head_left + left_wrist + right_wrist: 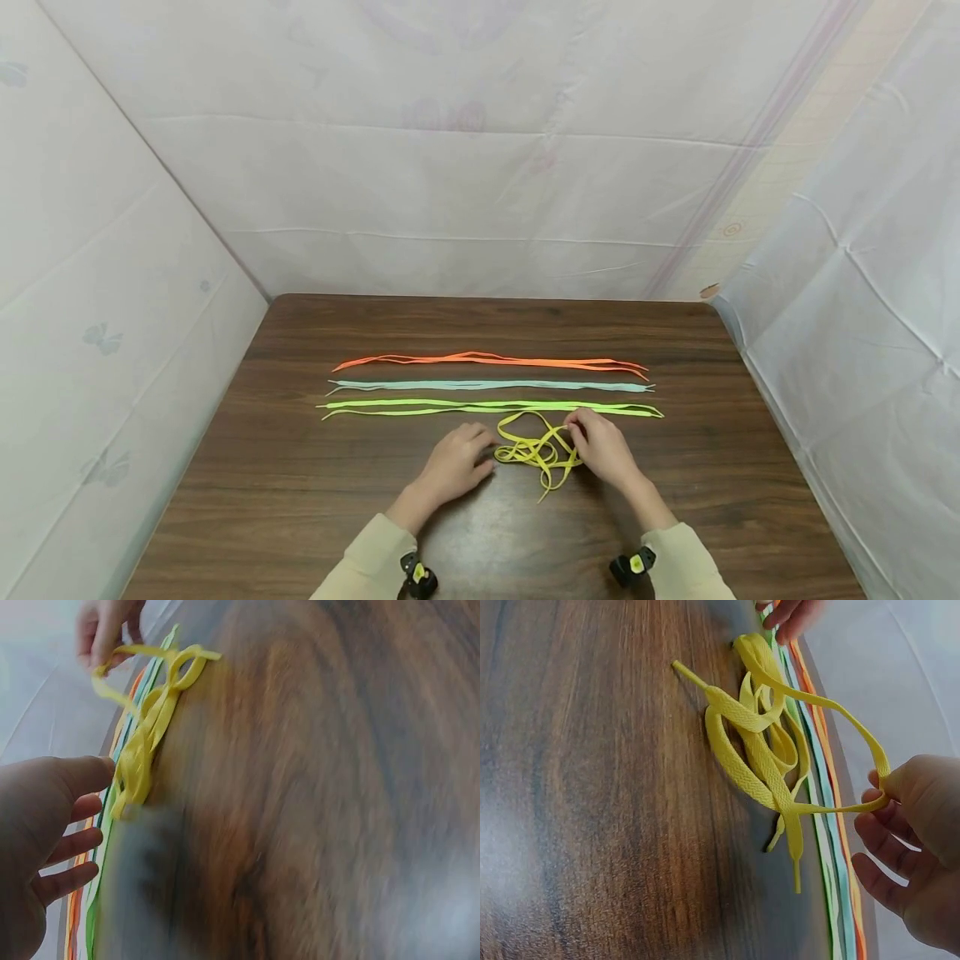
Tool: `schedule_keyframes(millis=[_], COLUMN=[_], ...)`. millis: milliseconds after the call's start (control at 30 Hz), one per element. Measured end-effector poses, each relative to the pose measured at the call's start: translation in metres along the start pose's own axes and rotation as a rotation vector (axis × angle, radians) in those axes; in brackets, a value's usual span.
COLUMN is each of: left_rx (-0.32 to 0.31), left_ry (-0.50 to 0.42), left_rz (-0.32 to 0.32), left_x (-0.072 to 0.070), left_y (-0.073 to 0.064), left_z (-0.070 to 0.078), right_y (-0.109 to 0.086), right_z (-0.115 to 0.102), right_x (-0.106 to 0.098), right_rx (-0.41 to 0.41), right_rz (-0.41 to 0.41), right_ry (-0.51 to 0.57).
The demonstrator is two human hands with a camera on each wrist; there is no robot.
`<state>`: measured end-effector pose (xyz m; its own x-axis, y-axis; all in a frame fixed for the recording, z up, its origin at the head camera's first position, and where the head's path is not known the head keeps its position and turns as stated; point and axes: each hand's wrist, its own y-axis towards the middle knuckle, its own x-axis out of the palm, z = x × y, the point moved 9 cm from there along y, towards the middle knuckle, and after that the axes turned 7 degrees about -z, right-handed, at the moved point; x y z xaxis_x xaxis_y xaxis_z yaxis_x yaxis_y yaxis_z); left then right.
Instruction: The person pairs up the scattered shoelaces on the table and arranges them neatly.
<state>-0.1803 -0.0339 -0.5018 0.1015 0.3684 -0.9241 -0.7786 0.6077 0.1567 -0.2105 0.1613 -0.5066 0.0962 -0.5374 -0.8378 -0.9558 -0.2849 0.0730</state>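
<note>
A tangled yellow shoelace (536, 450) lies in loose loops on the table between the two hands. My right hand (602, 446) pinches one loop of it between thumb and index finger; in the right wrist view that loop (847, 712) stretches out from the heap to the fingertips. At the tangle's left side is my left hand (456, 460), its fingers relaxed and spread, holding nothing. The left wrist view puts its thumb tip right beside the yellow shoelace (139, 761). Two thin aglets of the yellow lace show in the right wrist view, pointing away from the heap.
Behind the tangle, laces lie stretched out in parallel rows: lime green (450, 406), pale blue (487, 385) and orange (487, 359). The brown wood-grain table (300, 500) is bordered by white sheeting (450, 183) at the back and both sides.
</note>
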Motion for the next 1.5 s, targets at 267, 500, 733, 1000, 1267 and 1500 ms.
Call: schedule_keyframes(millis=[267, 500, 733, 1000, 1267, 1500], left_rx=[0.033, 0.0, 0.028, -0.015, -0.045, -0.063], left_ry=[0.048, 0.074, 0.07, 0.064, 0.076, 0.09], left_rz=[-0.026, -0.034, 0.039, 0.031, 0.041, 0.066], left_x=[0.014, 0.023, 0.019, 0.004, -0.011, -0.021], left_y=[0.01, 0.013, 0.011, 0.003, -0.011, -0.023], left_z=[0.018, 0.019, 0.021, 0.017, 0.007, -0.007], right_y=[-0.004, -0.005, -0.007, -0.012, -0.017, -0.02], right_z=[-0.008, -0.012, -0.01, -0.004, 0.007, 0.013], right_x=[-0.007, -0.014, -0.021, -0.025, -0.03, -0.032], right_rx=[-0.019, -0.023, -0.033, -0.052, -0.021, -0.027], right_rz=[0.007, 0.03, 0.07, 0.08, 0.088, 0.087], right_ry=[0.029, 0.052, 0.051, 0.034, 0.019, -0.024])
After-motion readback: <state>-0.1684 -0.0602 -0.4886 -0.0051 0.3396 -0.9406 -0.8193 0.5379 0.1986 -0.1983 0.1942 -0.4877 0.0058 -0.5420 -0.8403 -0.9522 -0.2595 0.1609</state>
